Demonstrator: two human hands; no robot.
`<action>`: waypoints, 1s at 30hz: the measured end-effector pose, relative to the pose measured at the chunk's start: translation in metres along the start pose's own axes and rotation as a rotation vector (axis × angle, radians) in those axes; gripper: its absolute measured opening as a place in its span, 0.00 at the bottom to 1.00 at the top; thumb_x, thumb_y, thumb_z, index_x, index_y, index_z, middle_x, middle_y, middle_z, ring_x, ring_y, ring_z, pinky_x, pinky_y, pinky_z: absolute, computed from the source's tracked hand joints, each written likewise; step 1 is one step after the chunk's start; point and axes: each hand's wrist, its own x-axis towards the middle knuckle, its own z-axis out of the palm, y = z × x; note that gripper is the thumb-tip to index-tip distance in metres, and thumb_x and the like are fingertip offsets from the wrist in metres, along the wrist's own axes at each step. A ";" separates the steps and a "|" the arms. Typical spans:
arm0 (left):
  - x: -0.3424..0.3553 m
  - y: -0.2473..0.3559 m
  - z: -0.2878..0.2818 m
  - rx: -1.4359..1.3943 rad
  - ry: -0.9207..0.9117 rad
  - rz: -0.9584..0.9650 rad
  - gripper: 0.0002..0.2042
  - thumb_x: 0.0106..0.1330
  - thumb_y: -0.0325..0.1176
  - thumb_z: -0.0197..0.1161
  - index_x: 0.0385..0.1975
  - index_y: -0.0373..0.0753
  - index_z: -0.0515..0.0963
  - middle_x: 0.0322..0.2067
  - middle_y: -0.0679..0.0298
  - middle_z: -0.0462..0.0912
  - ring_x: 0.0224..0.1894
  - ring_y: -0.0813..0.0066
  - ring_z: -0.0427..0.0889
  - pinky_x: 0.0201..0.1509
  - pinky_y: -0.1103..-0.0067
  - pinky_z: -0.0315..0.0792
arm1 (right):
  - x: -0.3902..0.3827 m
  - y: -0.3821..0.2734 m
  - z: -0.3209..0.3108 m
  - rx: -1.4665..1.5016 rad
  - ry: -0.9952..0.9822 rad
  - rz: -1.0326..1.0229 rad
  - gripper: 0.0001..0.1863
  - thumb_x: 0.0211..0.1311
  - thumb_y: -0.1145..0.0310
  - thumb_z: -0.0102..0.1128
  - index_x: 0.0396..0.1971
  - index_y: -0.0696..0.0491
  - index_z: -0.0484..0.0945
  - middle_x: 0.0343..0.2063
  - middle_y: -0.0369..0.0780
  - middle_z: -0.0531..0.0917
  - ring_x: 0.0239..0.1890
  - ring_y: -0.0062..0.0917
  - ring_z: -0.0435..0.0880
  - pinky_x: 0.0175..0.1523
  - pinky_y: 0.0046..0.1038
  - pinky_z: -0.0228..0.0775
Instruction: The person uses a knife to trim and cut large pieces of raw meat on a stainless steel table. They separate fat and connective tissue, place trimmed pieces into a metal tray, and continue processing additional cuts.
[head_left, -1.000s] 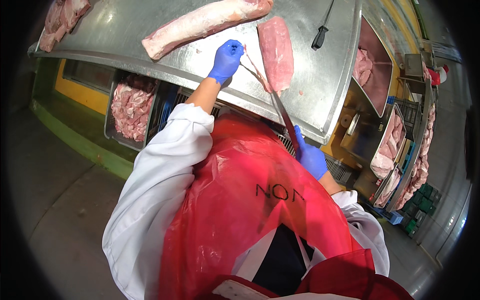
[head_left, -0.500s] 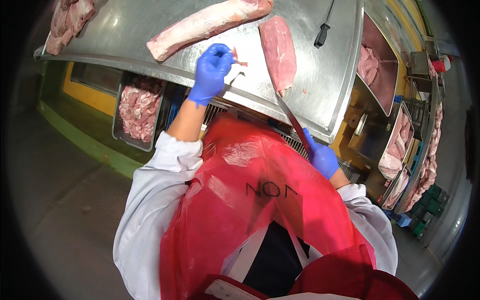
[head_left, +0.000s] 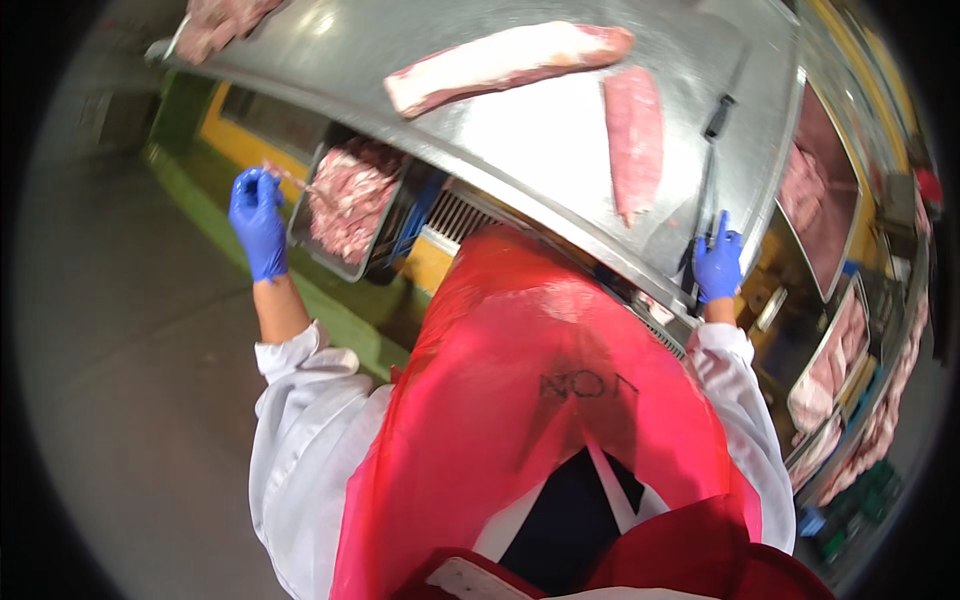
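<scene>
My left hand [head_left: 258,225], in a blue glove, is raised at the left with curled fingers pinching a thin meat strip [head_left: 286,177]. The strip trails toward a grey bin [head_left: 297,232] of pink meat trimmings. At the table's right corner, my blue-gloved right hand [head_left: 718,262] has fingers stretched forward. Just left of it lies a knife [head_left: 708,190], its dark handle beside the thumb, apparently not gripped. A long, pale, fat-covered loin piece [head_left: 510,62] lies across the table. A shorter trimmed pink loin piece [head_left: 634,140] lies to its right.
The steel table [head_left: 545,175] has a raised front edge. A sharpening steel [head_left: 720,118] with a black handle lies beyond the knife. More meat [head_left: 222,22] sits at the far left. Meat-filled trays [head_left: 858,190] stand along the right, and a green kerb [head_left: 215,215] runs below.
My left hand has swung left from above the table to beside the bin with the meat strip. My right hand has moved forward onto the table corner, with the knife now beside it. The view has shifted.
</scene>
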 end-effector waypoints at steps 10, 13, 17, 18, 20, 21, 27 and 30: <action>-0.057 -0.215 -0.111 1.143 -0.273 -0.217 0.25 0.62 0.45 0.66 0.54 0.35 0.72 0.49 0.40 0.81 0.51 0.42 0.81 0.55 0.61 0.75 | 0.131 -0.213 -0.013 0.226 -0.203 0.049 0.52 0.55 0.48 0.64 0.76 0.26 0.41 0.72 0.58 0.51 0.69 0.54 0.62 0.65 0.53 0.64; -0.085 -0.214 -0.060 0.831 -0.347 -0.250 0.22 0.63 0.38 0.68 0.54 0.35 0.73 0.34 0.55 0.84 0.35 0.66 0.84 0.42 0.70 0.77 | 0.141 -0.206 -0.044 0.202 -0.406 0.063 0.55 0.52 0.58 0.66 0.76 0.26 0.41 0.69 0.58 0.59 0.65 0.50 0.70 0.64 0.43 0.68; -0.088 -0.203 -0.009 0.737 -0.439 -0.245 0.19 0.66 0.36 0.66 0.54 0.35 0.75 0.32 0.60 0.83 0.34 0.74 0.81 0.41 0.75 0.76 | 0.146 -0.156 -0.027 0.775 -0.567 0.069 0.55 0.51 0.62 0.66 0.77 0.39 0.42 0.68 0.50 0.65 0.66 0.40 0.71 0.67 0.35 0.66; -0.084 -0.198 0.007 0.710 -0.452 -0.243 0.19 0.66 0.35 0.65 0.54 0.36 0.76 0.32 0.62 0.82 0.34 0.75 0.80 0.41 0.76 0.75 | 0.137 -0.137 -0.001 1.038 -0.572 0.068 0.54 0.51 0.64 0.65 0.77 0.43 0.43 0.68 0.48 0.66 0.67 0.37 0.70 0.67 0.34 0.65; -0.071 -0.183 0.038 0.636 -0.452 -0.151 0.19 0.68 0.35 0.64 0.56 0.36 0.75 0.33 0.63 0.82 0.35 0.77 0.79 0.42 0.77 0.75 | 0.107 -0.104 0.003 1.587 -0.623 0.088 0.50 0.53 0.67 0.63 0.76 0.52 0.48 0.67 0.45 0.68 0.67 0.34 0.70 0.69 0.32 0.63; -0.066 -0.177 0.051 0.602 -0.443 -0.110 0.18 0.68 0.34 0.64 0.56 0.36 0.75 0.34 0.64 0.82 0.35 0.77 0.79 0.42 0.77 0.75 | 0.093 -0.092 -0.011 1.871 -0.682 0.099 0.47 0.55 0.69 0.62 0.75 0.56 0.52 0.66 0.45 0.70 0.66 0.34 0.70 0.70 0.31 0.62; -0.002 -0.103 0.180 0.430 -0.614 0.059 0.21 0.67 0.28 0.64 0.59 0.34 0.71 0.35 0.65 0.80 0.35 0.78 0.78 0.42 0.79 0.74 | 0.171 0.094 -0.099 2.406 -0.280 0.241 0.19 0.68 0.58 0.58 0.50 0.57 0.77 0.44 0.44 0.83 0.47 0.36 0.83 0.58 0.38 0.75; 0.019 -0.067 0.247 0.431 -0.694 0.116 0.21 0.67 0.27 0.64 0.59 0.34 0.72 0.35 0.65 0.80 0.33 0.79 0.78 0.39 0.79 0.75 | 0.168 0.134 -0.121 1.991 0.332 0.560 0.14 0.70 0.54 0.54 0.43 0.48 0.79 0.33 0.34 0.82 0.36 0.25 0.80 0.45 0.29 0.74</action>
